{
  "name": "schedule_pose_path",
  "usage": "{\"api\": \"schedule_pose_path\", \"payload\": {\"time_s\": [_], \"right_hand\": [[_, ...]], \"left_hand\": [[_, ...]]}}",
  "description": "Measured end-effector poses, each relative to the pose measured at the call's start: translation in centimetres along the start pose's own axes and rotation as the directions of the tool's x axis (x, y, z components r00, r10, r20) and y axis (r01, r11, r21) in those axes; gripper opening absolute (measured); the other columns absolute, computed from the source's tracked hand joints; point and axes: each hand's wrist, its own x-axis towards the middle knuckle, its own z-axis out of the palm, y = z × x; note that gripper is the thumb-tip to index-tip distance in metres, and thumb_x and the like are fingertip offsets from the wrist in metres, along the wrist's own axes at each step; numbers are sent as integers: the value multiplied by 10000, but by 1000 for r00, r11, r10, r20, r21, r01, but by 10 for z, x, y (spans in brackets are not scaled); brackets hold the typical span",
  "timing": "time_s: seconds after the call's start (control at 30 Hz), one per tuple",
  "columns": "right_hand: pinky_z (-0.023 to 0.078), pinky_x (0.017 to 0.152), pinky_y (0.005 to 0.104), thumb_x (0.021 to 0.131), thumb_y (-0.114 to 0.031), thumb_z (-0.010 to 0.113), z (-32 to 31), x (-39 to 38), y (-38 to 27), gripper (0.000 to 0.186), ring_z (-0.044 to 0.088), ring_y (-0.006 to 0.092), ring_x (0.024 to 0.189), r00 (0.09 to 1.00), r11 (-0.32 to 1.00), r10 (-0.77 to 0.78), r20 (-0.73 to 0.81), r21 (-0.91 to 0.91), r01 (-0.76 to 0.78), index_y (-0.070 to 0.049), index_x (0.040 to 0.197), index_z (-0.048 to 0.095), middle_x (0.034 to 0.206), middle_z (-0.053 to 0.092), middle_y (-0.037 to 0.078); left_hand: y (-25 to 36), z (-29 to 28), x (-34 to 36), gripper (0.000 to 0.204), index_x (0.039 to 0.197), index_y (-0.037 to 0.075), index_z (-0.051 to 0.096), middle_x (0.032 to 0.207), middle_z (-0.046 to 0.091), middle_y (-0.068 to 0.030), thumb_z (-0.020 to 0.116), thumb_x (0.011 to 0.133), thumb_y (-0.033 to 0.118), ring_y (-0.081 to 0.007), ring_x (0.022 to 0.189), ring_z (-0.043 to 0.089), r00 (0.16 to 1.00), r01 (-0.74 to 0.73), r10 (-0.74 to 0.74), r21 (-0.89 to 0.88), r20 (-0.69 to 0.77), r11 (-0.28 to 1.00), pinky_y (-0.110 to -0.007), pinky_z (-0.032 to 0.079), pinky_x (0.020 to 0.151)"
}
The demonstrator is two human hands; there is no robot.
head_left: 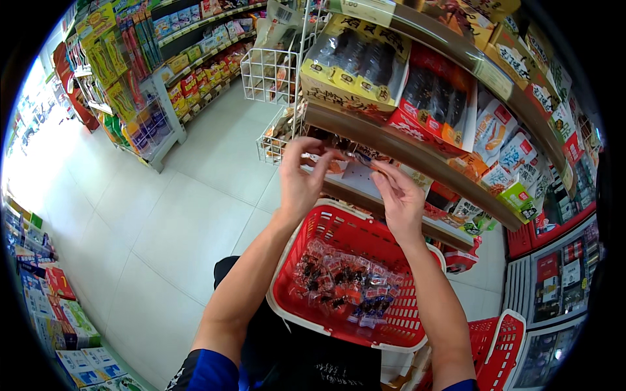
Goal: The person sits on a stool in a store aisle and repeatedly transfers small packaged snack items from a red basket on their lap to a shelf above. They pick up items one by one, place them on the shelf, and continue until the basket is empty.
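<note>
L hand [302, 179] has thumb & fingers curled in; R hand [399, 202] has fingertips drawn nearly tog. Thin shiny bit [357, 157] btwn them, too blurry to ID, so can't tell if either hand grips. Both are just past the far rim of the red basket [407, 320], nr the shelf edge [404, 141]. Risk: loose pinch or knock on that edge could drop the bit outside the basket. Sm. packets [349, 280] inside basket: piled, clear wrap, dark/reddish contents, some blue.
</note>
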Motion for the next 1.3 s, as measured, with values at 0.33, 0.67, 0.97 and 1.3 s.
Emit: {"api": "schedule_pose_path", "payload": {"time_s": [0.33, 0.67, 0.97, 1.3], "right_hand": [[551, 793, 337, 879, 3, 694, 35, 56, 37, 165, 731, 241, 882, 873, 720, -402, 275, -494, 487, 31, 1039, 721, 945, 743, 160], [509, 807, 423, 853, -184, 764, 45, 97, 66, 281, 650, 356, 907, 787, 461, -500, 361, -659, 595, -70, 1101, 697, 1014, 693, 151], [498, 853, 450, 840, -273, 766, 41, 108, 74, 421, 627, 383, 973, 742, 271, -467, 481, -720, 638, -73, 1188, 636, 1100, 660, 178], [463, 955, 474, 839, -369, 753, 48, 116, 82, 515, 578, 408, 1107, 844, 245, -160, 512, -808, 536, -62, 1228, 613, 1215, 610, 209]], "left_hand": [[-57, -31, -19, 556, 1298, 5, 559, 1310, 588, -162, 618, 746, -37, -354, 1279, 518, 811, -527, 278, 437, 514, 729, -452, 437, 1032], [-57, -11, -2, 536, 1246, -8, 568, 1327, 567, -159, 648, 716, 15, -338, 1239, 510, 809, -523, 159, 569, 567, 635, -435, 447, 1019], [-58, -7, 8, 413, 1147, 10, 632, 1259, 639, -131, 645, 738, 64, -274, 1082, 590, 808, -522, 129, 598, 574, 608, -420, 485, 904], [-56, -6, 10, 347, 1086, 26, 659, 1173, 677, -100, 642, 745, 84, -261, 989, 604, 801, -514, 74, 620, 594, 593, -403, 459, 855]]}}
